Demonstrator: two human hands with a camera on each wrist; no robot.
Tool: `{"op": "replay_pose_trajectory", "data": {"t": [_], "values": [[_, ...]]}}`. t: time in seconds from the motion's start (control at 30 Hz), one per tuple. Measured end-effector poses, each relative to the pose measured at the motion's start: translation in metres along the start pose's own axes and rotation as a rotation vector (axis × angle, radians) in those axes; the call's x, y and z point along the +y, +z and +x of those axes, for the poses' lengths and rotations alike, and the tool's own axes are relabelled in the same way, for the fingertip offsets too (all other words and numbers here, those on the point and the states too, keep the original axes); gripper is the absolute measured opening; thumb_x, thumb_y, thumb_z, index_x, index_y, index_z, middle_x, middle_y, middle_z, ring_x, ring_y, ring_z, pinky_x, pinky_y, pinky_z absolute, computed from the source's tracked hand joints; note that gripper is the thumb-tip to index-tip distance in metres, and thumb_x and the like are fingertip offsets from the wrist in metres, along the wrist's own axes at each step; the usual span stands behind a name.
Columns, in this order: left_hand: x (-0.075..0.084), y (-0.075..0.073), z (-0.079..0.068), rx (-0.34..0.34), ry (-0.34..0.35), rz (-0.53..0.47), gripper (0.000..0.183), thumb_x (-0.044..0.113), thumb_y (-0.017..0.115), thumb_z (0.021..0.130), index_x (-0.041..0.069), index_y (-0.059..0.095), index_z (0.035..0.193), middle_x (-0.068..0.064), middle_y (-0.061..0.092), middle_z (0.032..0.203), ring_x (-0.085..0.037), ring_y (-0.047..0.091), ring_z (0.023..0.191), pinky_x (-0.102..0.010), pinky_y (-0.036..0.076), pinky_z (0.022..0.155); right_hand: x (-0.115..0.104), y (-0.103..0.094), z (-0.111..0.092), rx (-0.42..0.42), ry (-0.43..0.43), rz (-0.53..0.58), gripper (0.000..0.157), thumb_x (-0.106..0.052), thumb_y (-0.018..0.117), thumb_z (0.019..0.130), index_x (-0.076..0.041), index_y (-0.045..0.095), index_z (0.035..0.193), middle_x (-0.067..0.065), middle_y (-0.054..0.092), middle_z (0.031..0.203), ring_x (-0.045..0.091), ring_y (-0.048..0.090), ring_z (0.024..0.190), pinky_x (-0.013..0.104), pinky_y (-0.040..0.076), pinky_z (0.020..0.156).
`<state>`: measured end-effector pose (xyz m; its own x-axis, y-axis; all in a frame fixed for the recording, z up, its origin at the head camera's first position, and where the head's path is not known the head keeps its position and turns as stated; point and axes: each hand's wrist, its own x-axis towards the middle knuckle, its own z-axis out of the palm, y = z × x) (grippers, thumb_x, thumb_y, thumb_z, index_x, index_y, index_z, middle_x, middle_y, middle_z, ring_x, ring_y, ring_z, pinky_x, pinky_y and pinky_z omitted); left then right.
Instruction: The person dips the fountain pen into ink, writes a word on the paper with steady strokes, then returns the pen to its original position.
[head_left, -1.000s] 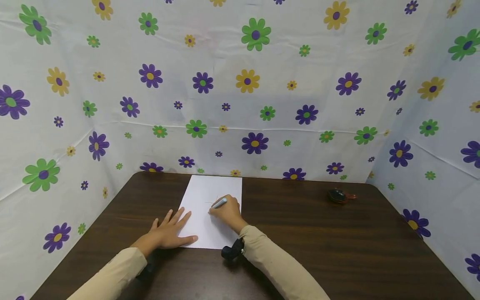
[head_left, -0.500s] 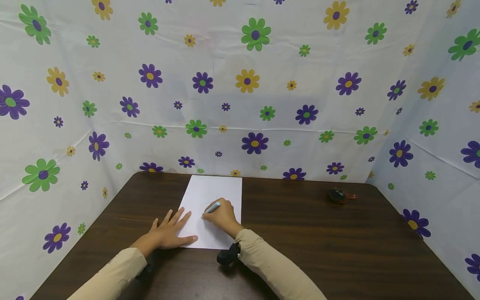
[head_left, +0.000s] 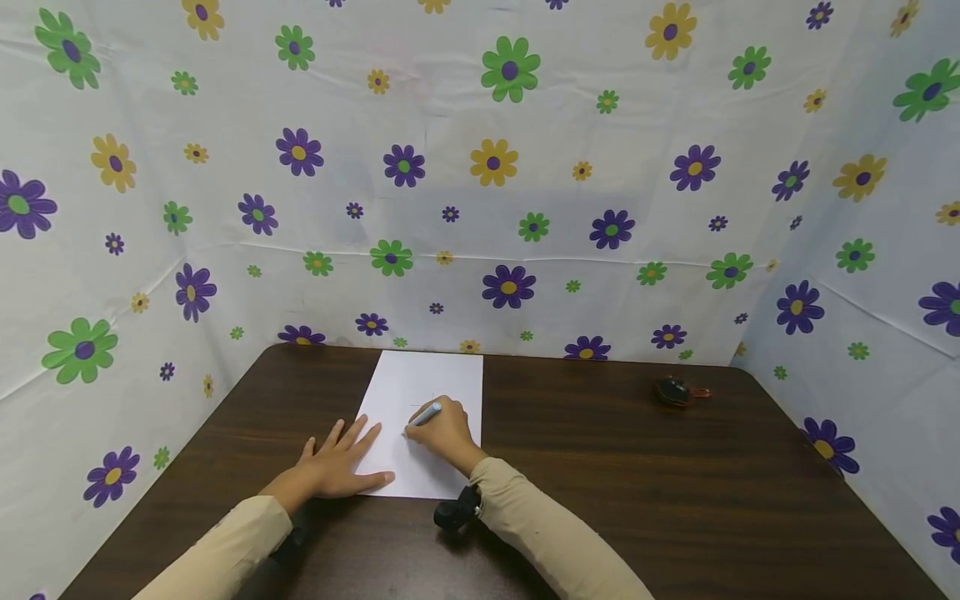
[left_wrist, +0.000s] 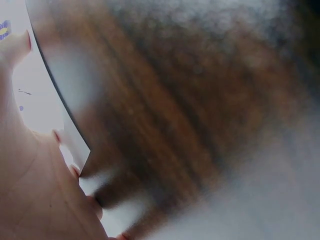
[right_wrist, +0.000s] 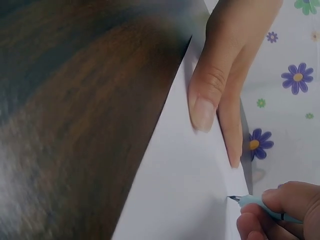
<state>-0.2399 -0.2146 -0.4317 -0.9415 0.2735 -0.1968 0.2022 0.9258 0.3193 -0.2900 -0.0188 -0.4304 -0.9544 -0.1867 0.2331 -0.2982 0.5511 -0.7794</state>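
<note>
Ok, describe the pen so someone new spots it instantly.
On the dark brown table, find the white sheet. The right hand over it pinches a slim pen. Its pale-blue barrel and dark tip set it apart from the white sheet beneath.

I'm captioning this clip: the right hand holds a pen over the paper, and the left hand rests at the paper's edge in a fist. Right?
Not quite: the left hand isn't in a fist; the head view shows its fingers spread out. The rest stands.
</note>
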Motion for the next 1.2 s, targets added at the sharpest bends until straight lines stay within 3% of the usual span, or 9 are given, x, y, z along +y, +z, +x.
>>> {"op": "replay_pose_trajectory", "data": {"t": [0.23,0.47,0.8,1.03,1.2], "values": [[-0.002,0.001,0.001,0.0,0.002,-0.004,0.095,0.069,0.054,0.082,0.013,0.024,0.152,-0.019,0.011,0.159,-0.053,0.007,0.14,-0.079,0.0,0.099,0.01,-0.011,0.01,0.062,0.019,-0.012,0.003,-0.01,0.077,0.072,-0.009,0.075,0.071,-0.003,0.066,0.054,0.001,0.055,0.046,0.019,0.043,0.047],[-0.002,0.001,0.001,-0.004,0.006,-0.008,0.095,0.07,0.053,0.082,0.013,0.023,0.153,-0.018,0.01,0.159,-0.052,0.005,0.141,-0.078,-0.002,0.1,0.02,-0.02,0.018,0.118,0.055,-0.035,0.004,-0.008,0.078,0.07,-0.009,0.075,0.068,-0.001,0.066,0.053,0.004,0.056,0.047,0.026,0.046,0.06],[-0.004,0.003,0.002,-0.006,0.01,-0.007,0.096,0.071,0.053,0.082,0.015,0.022,0.153,-0.018,0.009,0.16,-0.052,0.005,0.141,-0.078,-0.003,0.1,0.025,-0.019,0.023,0.111,0.08,-0.039,0.005,-0.01,0.078,0.07,-0.012,0.074,0.066,-0.003,0.065,0.051,0.004,0.054,0.046,0.029,0.046,0.064],[-0.009,0.008,0.008,-0.008,-0.004,-0.001,0.1,0.077,0.049,0.079,0.017,0.02,0.154,-0.015,0.006,0.161,-0.05,0.003,0.142,-0.078,-0.004,0.1,0.021,-0.02,0.023,0.106,0.038,-0.077,0.008,-0.008,0.078,0.07,-0.01,0.073,0.064,-0.001,0.065,0.052,0.005,0.055,0.047,0.042,0.047,0.083],[-0.015,0.011,0.012,0.001,0.0,-0.004,0.102,0.08,0.048,0.077,0.019,0.021,0.153,-0.015,0.006,0.161,-0.05,0.003,0.142,-0.079,-0.005,0.099,0.017,-0.022,0.024,0.079,0.071,-0.117,0.01,-0.009,0.078,0.07,-0.01,0.071,0.063,-0.001,0.065,0.054,0.009,0.057,0.051,0.047,0.044,0.091]]}}
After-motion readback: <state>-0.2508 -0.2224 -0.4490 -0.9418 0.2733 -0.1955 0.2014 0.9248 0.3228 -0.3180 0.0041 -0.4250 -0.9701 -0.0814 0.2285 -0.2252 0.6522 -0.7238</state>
